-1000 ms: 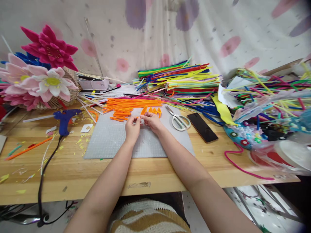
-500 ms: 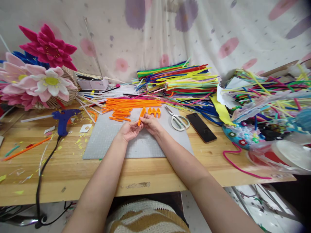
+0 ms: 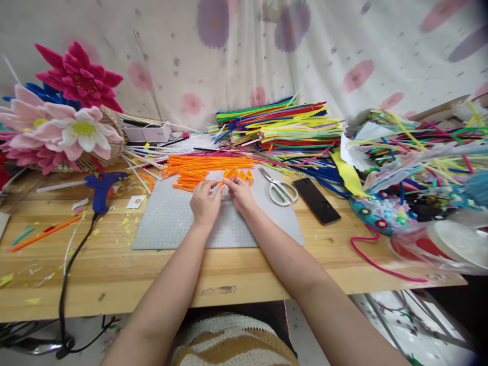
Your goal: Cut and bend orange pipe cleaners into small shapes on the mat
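Over the grey cutting mat [image 3: 163,223], my left hand [image 3: 206,201] and my right hand [image 3: 239,194] meet with fingertips closed on a bent orange pipe cleaner [image 3: 230,174]. My left thumb and forefinger pinch its near end, while the right fingers grip it from the side. Fingers partly cover the piece. Just behind my right hand lie several folded orange pipe cleaner pieces [image 3: 248,177], partly hidden. Short cut orange pipe cleaners [image 3: 188,180] lie beyond my left hand, with a row of longer orange pipe cleaners [image 3: 206,163] along the mat's far edge.
Scissors [image 3: 280,193] and a black phone [image 3: 316,201] lie to the right. At left are a blue glue gun [image 3: 101,190] with its cord and fuzzy flowers [image 3: 82,124]. Bundled coloured pipe cleaners [image 3: 282,122] are heaped at the back; a plastic tub [image 3: 453,241] stands far right.
My left hand has turned from palm-up to knuckles-up and now pinches the near end of the orange piece. The piece tilts further to the right, close to the folded pieces.
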A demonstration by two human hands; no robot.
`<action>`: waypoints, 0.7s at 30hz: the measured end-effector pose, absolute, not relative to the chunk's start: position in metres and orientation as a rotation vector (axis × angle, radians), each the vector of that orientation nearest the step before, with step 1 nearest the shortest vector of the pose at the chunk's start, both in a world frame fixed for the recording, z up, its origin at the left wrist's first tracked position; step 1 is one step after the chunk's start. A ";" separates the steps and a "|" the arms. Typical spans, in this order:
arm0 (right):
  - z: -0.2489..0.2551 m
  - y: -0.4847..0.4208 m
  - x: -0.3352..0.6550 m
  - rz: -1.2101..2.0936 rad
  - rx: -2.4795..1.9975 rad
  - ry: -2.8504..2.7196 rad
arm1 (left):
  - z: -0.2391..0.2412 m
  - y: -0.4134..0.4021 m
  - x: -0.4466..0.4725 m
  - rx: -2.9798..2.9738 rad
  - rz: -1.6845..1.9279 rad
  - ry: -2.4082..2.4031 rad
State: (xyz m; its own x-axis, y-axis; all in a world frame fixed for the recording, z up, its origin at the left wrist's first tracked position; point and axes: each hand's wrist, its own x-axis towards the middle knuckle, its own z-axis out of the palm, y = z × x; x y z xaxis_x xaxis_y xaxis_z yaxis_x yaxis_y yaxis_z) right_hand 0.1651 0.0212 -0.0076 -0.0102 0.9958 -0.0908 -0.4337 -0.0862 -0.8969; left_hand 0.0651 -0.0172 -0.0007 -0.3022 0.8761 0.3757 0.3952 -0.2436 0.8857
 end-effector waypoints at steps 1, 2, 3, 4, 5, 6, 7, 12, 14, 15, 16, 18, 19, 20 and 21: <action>-0.008 0.021 0.164 1.433 -0.940 -0.819 | -0.002 -0.018 0.065 1.609 1.539 1.629; -0.009 0.022 0.164 1.424 -0.943 -0.825 | -0.003 -0.018 0.065 1.660 1.515 1.653; -0.009 0.022 0.164 1.417 -0.947 -0.836 | -0.004 -0.018 0.065 1.686 1.499 1.677; -0.009 0.022 0.164 1.413 -0.954 -0.849 | -0.004 -0.017 0.066 1.686 1.495 1.696; -0.009 0.022 0.164 1.411 -0.961 -0.864 | -0.004 -0.016 0.066 1.666 1.500 1.704; -0.009 0.022 0.164 1.410 -0.966 -0.880 | -0.005 -0.015 0.066 1.629 1.514 1.700; -0.009 0.022 0.164 1.411 -0.968 -0.894 | -0.004 -0.015 0.067 1.586 1.532 1.686; -0.005 0.025 0.172 1.432 -0.960 -1.034 | -0.001 -0.011 0.070 1.249 1.486 1.522; -0.003 0.026 0.176 1.461 -0.978 -1.099 | 0.002 -0.009 0.070 1.002 1.354 1.370; -0.002 0.026 0.177 1.483 -0.986 -1.116 | 0.004 -0.008 0.068 0.884 1.276 1.284; -0.001 0.026 0.179 1.507 -0.989 -1.121 | 0.006 -0.007 0.066 0.787 1.199 1.201; -0.001 0.027 0.179 1.549 -0.979 -1.114 | 0.009 -0.007 0.061 0.659 1.056 1.061; -0.001 0.027 0.179 1.558 -0.972 -1.109 | 0.011 -0.007 0.058 0.624 1.002 1.009; -0.002 0.027 0.179 1.556 -0.968 -1.107 | 0.012 -0.007 0.057 0.609 0.970 0.975; -0.003 0.027 0.178 1.545 -0.968 -1.105 | 0.012 -0.008 0.056 0.616 0.961 0.961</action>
State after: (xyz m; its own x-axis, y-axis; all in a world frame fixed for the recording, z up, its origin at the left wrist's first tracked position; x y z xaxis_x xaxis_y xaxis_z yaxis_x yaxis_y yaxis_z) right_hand 0.1783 0.0272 -0.0027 -0.2169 0.9740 -0.0652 -0.2530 -0.1206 -0.9599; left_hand 0.0558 -0.0078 0.0116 0.2354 0.8872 -0.3969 -0.3972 0.4605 0.7938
